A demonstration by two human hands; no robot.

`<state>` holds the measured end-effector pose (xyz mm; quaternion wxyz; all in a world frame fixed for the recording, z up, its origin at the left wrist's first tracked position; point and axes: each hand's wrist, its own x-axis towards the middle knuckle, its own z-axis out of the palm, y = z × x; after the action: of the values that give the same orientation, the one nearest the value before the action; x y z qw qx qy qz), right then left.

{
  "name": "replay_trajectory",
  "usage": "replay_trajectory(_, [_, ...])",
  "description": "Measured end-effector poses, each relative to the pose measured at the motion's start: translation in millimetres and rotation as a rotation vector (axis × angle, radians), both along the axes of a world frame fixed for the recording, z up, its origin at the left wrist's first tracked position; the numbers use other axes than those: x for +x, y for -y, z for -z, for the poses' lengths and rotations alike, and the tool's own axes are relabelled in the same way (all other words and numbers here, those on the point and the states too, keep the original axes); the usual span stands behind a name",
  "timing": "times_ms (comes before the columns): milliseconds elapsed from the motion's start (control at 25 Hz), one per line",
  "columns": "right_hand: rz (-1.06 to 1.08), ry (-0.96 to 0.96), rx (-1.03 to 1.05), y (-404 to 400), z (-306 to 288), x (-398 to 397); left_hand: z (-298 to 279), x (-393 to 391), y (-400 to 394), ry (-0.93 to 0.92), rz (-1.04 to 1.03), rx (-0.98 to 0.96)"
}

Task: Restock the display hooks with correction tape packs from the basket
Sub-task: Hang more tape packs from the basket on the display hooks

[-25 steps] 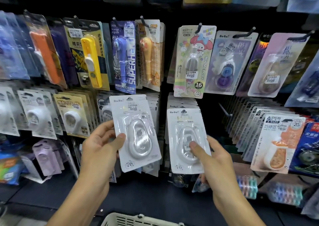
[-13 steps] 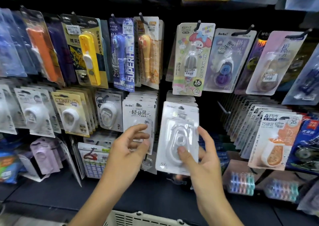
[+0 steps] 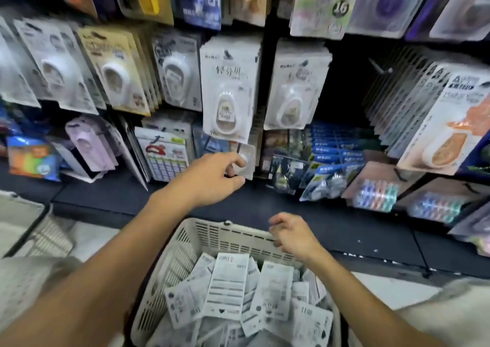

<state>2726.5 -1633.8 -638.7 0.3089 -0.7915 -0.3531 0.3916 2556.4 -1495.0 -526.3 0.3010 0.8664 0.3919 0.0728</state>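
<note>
Both packs that were in the hands a moment ago are now up on the hooks: one hangs at the front of the left stack (image 3: 227, 92), the other at the front of the right stack (image 3: 293, 92), side by side in the middle row. The gaze has dropped, so the basket (image 3: 169, 256) fills the bottom of the view, with plenty of correction tape packs (image 3: 228, 283) still heaped in it, mostly back side up. The left hand (image 3: 212, 179) has gone lower and reaches toward a small pack (image 3: 245, 161) below the hanging row; its fingers (image 3: 236, 165) are curled at that pack's edge, though the blur leaves me unable to say whether they actually grip it or only touch it. The right hand (image 3: 293, 236) hovers over the basket's far rim, fingers loosely curled and holding nothing. I'd say one round of hanging is done and the next pick comes from the basket.
</note>
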Motion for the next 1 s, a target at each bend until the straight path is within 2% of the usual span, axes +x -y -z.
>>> replay_trajectory(80, [-0.384,0.381,-0.327,22.3,58.5,-6.1,49.9,-6.1,12.6,-0.454,0.282,0.013])
replay_trajectory(160, [-0.589,0.472,-0.49,47.3,99.0,-7.2,109.8,-24.9,33.4,-0.68,0.41,-0.127])
replay_trajectory(280, [-0.674,0.421,-0.57,77.5,132.8,0.1,190.3,-69.6,61.4,-0.658,0.22,-0.416])
replay_trajectory(400, [-0.718,0.48,-0.556,87.3,151.1,12.9,247.8,-104.7,76.2,-0.668,0.093,-0.35])
replay_trajectory(520, [-0.714,0.415,-0.558,77.3,164.8,11.2,273.0,-103.4,73.4,-0.628,0.073,-0.295])
replay_trajectory(600, [-0.605,0.331,-0.51,65.7,176.0,4.4,281.1,-90.3,69.3,-0.56,0.034,-0.27])
replay_trajectory(640, [-0.492,0.211,-0.463,57.5,180.6,0.4,286.7,-83.8,66.2,-0.531,0.001,-0.287])
replay_trajectory(720, [-0.13,-0.045,-0.383,44.5,185.3,-3.9,298.8,-69.5,63.4,-0.475,-0.113,-0.405])
replay_trajectory(800, [0.284,-0.165,-0.322,36.0,187.8,-4.9,309.9,-55.6,64.7,-0.362,-0.285,-0.564])
replay_trajectory(840, [0.427,-0.217,-0.304,32.9,189.8,-5.4,314.7,-48.9,65.2,-0.245,-0.408,-0.664])
replay_trajectory(920, [0.533,-0.297,-0.322,29.1,196.4,-10.8,323.7,-39.6,68.1,0.014,-0.624,-0.853])
replay_trajectory(1000, [0.507,-0.301,-0.378,30.5,204.5,-21.9,326.7,-36.7,67.8,0.096,-0.721,-0.944])
